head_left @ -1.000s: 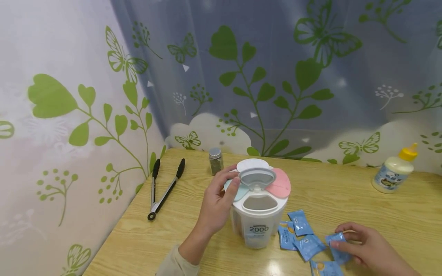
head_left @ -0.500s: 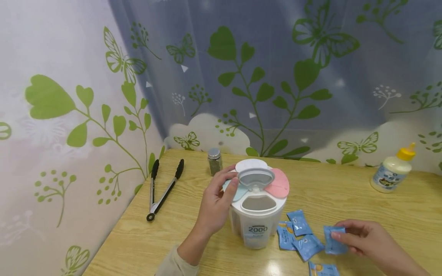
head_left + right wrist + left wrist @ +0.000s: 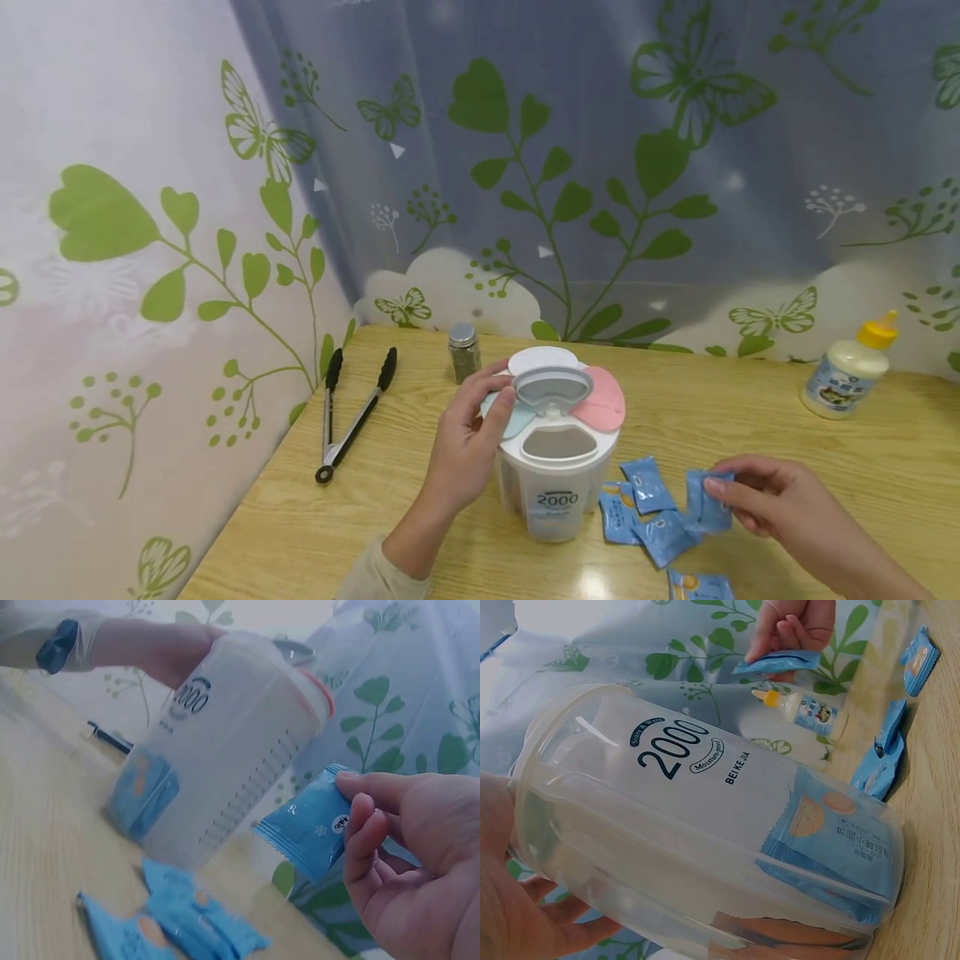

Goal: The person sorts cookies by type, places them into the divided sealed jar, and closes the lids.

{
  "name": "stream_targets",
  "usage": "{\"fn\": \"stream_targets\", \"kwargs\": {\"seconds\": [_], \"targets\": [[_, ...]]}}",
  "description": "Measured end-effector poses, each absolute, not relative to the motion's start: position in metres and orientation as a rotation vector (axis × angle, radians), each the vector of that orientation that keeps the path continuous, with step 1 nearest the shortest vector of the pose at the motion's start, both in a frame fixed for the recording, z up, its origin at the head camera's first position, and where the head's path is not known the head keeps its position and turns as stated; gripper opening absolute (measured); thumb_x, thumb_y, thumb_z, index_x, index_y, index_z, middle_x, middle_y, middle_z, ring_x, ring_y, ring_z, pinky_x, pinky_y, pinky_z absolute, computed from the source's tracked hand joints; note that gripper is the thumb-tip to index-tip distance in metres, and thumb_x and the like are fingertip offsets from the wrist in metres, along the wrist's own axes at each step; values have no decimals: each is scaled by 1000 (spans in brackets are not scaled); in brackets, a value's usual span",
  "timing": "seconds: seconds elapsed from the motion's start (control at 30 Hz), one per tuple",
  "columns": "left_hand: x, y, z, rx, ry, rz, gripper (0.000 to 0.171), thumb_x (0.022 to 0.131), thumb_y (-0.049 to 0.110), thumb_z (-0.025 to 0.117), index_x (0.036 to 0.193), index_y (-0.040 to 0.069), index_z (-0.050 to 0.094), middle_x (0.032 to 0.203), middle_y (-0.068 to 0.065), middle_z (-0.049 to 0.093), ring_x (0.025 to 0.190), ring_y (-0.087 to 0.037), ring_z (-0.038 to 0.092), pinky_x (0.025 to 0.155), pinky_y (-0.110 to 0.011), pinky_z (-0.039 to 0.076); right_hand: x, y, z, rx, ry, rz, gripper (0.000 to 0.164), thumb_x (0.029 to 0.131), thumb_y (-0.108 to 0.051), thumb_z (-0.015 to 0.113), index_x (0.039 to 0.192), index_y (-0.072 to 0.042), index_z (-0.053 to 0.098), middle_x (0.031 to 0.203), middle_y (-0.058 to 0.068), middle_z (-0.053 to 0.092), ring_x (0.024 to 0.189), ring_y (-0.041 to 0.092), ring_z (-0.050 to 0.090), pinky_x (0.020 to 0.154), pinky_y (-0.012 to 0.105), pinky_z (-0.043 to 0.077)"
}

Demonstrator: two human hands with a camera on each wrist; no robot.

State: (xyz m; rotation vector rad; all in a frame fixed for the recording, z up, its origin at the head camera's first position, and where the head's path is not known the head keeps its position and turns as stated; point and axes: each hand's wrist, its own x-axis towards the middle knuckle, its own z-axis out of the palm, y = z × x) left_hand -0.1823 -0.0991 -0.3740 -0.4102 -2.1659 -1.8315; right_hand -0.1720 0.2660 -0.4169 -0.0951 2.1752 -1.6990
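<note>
My left hand (image 3: 468,442) grips the clear storage container (image 3: 557,479) at its white lid, fingers on the left side. One grey flap (image 3: 553,387) of the lid stands raised behind an open compartment; the pink (image 3: 603,398), white and pale blue flaps lie down. Through the container's wall show a blue biscuit packet (image 3: 832,840) and a brown item (image 3: 787,934) at the bottom. My right hand (image 3: 787,504) pinches another blue biscuit packet (image 3: 307,821) between thumb and fingers, raised above the table, right of the container. Several more biscuit packets (image 3: 666,537) lie below it.
Metal tongs (image 3: 352,421) with black tips lie spread at the left. A small spice jar (image 3: 465,357) stands behind the container. At the back right is a squeeze bottle (image 3: 842,379) with a yellow cap. Patterned cloth (image 3: 585,275) rises behind the wooden table (image 3: 712,417).
My right hand has lifted the biscuit packet off the table and brought it left and slightly up, toward the container. The left hand keeps its hold on the lid.
</note>
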Motion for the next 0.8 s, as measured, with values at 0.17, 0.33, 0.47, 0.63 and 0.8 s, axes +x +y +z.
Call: {"fn": "stream_targets", "kwargs": {"seconds": [0.17,0.33,0.47,0.63,0.8], "targets": [[-181,-100,-374,-406,-2172,-1840,25,104,24,52,119,10,67,146,-2,52,136,-22,51,90,-25,51,-171,257,-405,-190,2193,-1791,16,103,-15,56,107,-19,71,69,-8,52,58,20,40,55,42,26],[-181,-100,-373,-406,-2172,-1841,24,105,24,52,119,10,67,146,-3,52,135,-22,51,90,-25,52,-171,249,-393,-283,2182,-1839,21,103,-11,53,108,-19,71,68,-7,52,58,26,34,52,40,27],[-181,-99,-373,-405,-2172,-1834,24,105,24,52,118,10,67,146,-2,52,135,-22,51,89,-25,51,-173,239,-383,-365,2155,-1881,21,103,-8,54,108,-17,72,68,-7,53,58,26,34,51,39,27],[-181,-98,-373,-416,-2166,-1836,24,104,24,53,119,10,67,146,-3,52,135,-22,50,89,-25,51,-176,226,-369,-491,2110,-1955,22,102,-4,53,106,-14,72,67,-7,55,56,25,35,49,39,27],[-182,-98,-374,-409,-2162,-1837,24,104,23,53,118,10,67,145,-3,53,135,-21,50,90,-25,51,-182,211,-354,-574,2068,-2021,25,102,-2,52,106,-14,74,67,-6,58,54,13,46,47,36,31]]}}
